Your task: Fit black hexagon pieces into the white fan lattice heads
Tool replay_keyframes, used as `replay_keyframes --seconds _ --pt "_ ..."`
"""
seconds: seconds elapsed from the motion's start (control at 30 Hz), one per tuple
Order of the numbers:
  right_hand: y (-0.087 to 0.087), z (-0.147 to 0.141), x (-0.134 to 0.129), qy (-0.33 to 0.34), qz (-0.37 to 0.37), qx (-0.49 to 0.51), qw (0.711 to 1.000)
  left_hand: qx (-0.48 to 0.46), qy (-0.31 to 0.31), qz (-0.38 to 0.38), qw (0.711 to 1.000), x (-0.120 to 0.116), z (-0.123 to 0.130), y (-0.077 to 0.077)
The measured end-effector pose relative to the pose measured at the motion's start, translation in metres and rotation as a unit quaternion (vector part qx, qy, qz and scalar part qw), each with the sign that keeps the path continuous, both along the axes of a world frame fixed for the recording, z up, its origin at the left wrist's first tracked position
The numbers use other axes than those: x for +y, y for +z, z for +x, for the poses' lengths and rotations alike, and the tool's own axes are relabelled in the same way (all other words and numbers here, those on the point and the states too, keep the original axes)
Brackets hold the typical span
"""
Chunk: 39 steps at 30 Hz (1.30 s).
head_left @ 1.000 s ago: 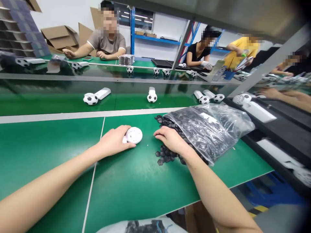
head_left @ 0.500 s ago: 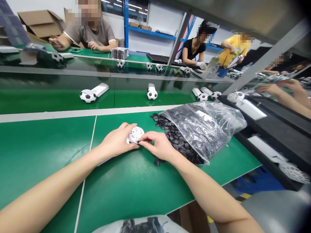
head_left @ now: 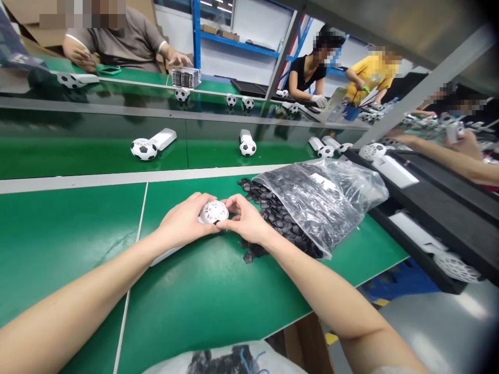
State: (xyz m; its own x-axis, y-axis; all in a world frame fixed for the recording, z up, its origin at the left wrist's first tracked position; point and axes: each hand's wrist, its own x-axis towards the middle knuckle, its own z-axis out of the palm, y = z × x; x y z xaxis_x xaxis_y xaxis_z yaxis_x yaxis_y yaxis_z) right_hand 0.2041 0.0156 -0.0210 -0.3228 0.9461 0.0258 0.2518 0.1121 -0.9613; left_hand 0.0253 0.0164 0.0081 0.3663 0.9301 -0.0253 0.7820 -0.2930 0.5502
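A white ball-shaped piece with cut-out openings (head_left: 215,211) is between my hands over the green table. My left hand (head_left: 187,219) is wrapped round its left side, and a white handle shows under my left wrist. My right hand (head_left: 245,218) grips the right edge of the ball, thumb at the lower rim, where a dark patch shows. Just right of my right hand, small black pieces (head_left: 278,221) spill from a clear plastic bag (head_left: 312,195). One loose black piece (head_left: 248,257) lies below my right hand.
Beyond the pale table edge (head_left: 78,181), finished black-and-white balls with white handles (head_left: 144,149) lie on a green belt. Black trays (head_left: 440,202) holding white parts stand at the right. Several people sit or stand across and at the right.
My right hand's fingers have moved from pinching a black piece at the ball's edge to lying round its right side. The person opposite has reached a hand to the stack of packs. The view has shifted slightly.
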Motion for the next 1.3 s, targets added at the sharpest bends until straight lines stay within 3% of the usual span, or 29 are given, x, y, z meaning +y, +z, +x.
replay_keyframes --seconds 0.13,0.2,0.23,0.3,0.37,0.47,0.6,0.7,0.87,0.97,1.07,1.2,1.3 --pt "0.003 0.007 0.016 0.029 0.028 -0.046 0.998 0.042 0.000 0.031 0.999 -0.006 0.002 0.001" --pt "0.006 0.013 0.035 -0.004 0.089 -0.149 0.985 0.068 0.003 0.045 0.997 -0.008 0.002 0.001" --pt "0.008 0.016 0.046 -0.043 0.134 -0.229 0.963 0.074 0.004 0.043 0.996 -0.008 0.002 0.001" --pt "0.011 0.020 0.067 -0.096 0.208 -0.388 0.892 0.075 0.007 0.029 0.997 -0.006 0.002 0.001" --pt "0.011 0.021 0.079 -0.097 0.228 -0.466 0.849 0.084 0.008 0.023 0.996 -0.005 0.001 0.000" --pt "0.010 0.019 0.073 -0.062 0.225 -0.494 0.837 0.104 0.000 0.039 0.994 -0.004 0.001 -0.002" --pt "0.011 0.021 0.037 -0.015 0.236 -0.516 0.823 0.115 -0.023 0.040 0.992 -0.002 -0.001 -0.002" --pt "0.017 0.025 0.016 -0.011 0.249 -0.489 0.836 0.133 -0.050 0.046 0.989 0.001 -0.005 0.001" --pt "0.023 0.022 0.008 -0.019 0.200 -0.279 0.939 0.162 -0.058 0.081 0.982 0.002 -0.010 0.003" --pt "0.022 0.017 0.006 0.002 0.150 -0.157 0.976 0.166 -0.059 0.100 0.979 0.001 -0.011 0.001" --pt "0.021 0.015 0.003 0.020 0.132 -0.108 0.985 0.147 -0.078 0.106 0.980 0.003 -0.014 -0.001" --pt "0.026 0.016 -0.001 0.016 0.240 -0.138 0.961 0.127 -0.111 0.127 0.977 0.006 -0.017 -0.002" --pt "0.029 0.016 -0.004 0.036 0.237 -0.149 0.959 0.126 -0.122 0.126 0.976 0.007 -0.019 -0.003"
